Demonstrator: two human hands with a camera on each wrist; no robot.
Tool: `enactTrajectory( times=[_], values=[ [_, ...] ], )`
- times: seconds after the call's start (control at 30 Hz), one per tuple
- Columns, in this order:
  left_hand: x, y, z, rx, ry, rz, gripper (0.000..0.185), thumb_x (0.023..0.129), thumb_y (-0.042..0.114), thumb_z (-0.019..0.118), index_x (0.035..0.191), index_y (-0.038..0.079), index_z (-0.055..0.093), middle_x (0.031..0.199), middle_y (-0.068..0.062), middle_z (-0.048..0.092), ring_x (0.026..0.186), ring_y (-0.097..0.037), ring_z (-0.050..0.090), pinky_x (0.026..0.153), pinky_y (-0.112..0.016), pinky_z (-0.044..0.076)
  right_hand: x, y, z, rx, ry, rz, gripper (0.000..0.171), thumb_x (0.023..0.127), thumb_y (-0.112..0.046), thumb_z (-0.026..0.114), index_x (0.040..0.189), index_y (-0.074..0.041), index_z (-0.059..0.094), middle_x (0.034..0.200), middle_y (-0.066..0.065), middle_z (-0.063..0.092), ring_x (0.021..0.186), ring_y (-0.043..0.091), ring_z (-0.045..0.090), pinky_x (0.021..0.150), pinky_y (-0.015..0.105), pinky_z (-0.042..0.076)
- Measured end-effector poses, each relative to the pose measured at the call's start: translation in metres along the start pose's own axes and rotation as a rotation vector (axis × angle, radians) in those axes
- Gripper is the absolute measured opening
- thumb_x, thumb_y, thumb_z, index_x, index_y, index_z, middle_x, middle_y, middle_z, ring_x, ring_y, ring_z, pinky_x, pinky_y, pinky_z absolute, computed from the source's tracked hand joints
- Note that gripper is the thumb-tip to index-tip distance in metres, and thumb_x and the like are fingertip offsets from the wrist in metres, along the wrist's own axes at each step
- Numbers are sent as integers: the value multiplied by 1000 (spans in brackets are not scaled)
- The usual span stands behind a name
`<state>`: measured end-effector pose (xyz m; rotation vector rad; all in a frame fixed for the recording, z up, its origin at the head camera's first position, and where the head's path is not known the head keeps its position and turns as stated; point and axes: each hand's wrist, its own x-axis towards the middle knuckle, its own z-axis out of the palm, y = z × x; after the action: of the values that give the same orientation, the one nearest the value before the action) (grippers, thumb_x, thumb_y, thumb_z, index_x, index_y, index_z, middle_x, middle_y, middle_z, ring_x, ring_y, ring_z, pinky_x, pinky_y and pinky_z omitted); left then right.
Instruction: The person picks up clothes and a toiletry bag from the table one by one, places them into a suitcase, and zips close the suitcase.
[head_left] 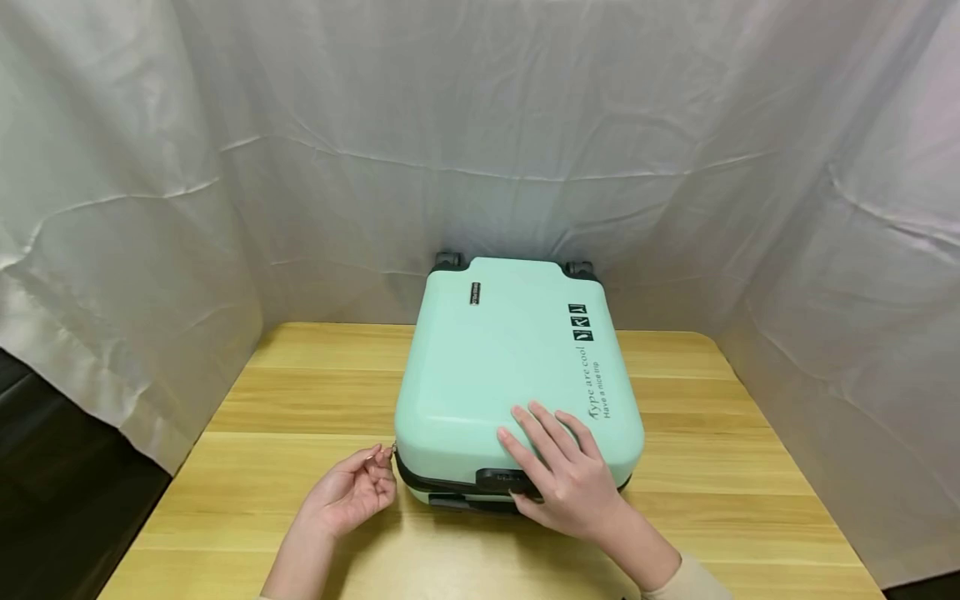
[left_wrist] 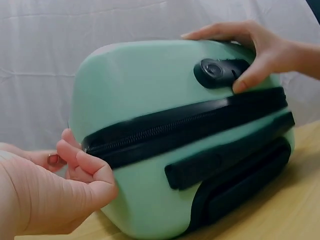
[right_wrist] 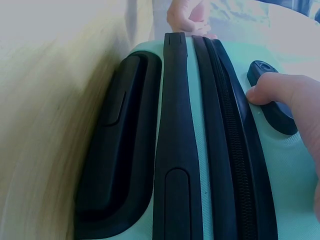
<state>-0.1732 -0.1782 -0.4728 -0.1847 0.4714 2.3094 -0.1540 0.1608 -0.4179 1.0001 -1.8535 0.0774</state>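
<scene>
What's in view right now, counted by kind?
Suitcases: 1, mint green suitcase lying flat
Tables: 1, wooden table
Hands: 2, left hand pinching the zipper pull, right hand resting on the lid
Total: 4

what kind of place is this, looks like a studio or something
Probably a makeshift recording booth, not a lived-in room: white sheeting hangs round a wooden table, which bears only a mint suitcase that two hands touch.

Suitcase (head_left: 510, 367) flat on tabletop (head_left: 720, 467), wheels toward the curtain (head_left: 480, 133) behind; right hand (head_left: 558, 471) atop its near edge, left hand (head_left: 352, 492) at its near-left corner.
</scene>
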Motion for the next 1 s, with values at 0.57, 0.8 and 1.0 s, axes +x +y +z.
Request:
enactTrajectory(
  times=[0.57, 0.8, 1.0],
  values=[
    [-18, 13, 4, 950, 264, 163, 19, 100, 30, 51, 102, 17, 65, 82, 9, 63, 77, -7, 56, 75, -26, 48, 7, -4, -7, 103, 85, -13, 44, 89, -42, 65, 118, -8, 70, 121, 18, 68, 110, 38, 63, 93, 53, 43],
    [-22, 12, 5, 1082, 420, 206, 36, 96, 32, 58, 117, 2, 58, 85, 5, 64, 79, -10, 59, 73, -26, 50, 25, 6, -21, 223, 275, -59, 27, 94, -24, 61, 99, 0, 72, 98, 20, 72, 92, 37, 67, 91, 48, 49],
    [-26, 16, 10, 1158, 551, 308, 44, 95, 29, 61, 124, -4, 54, 89, 0, 64, 84, -17, 61, 75, -31, 50, 28, 31, -36, 164, 354, -45, 27, 93, -21, 61, 92, 3, 72, 91, 23, 72, 84, 39, 66, 84, 45, 52]
  ],
)
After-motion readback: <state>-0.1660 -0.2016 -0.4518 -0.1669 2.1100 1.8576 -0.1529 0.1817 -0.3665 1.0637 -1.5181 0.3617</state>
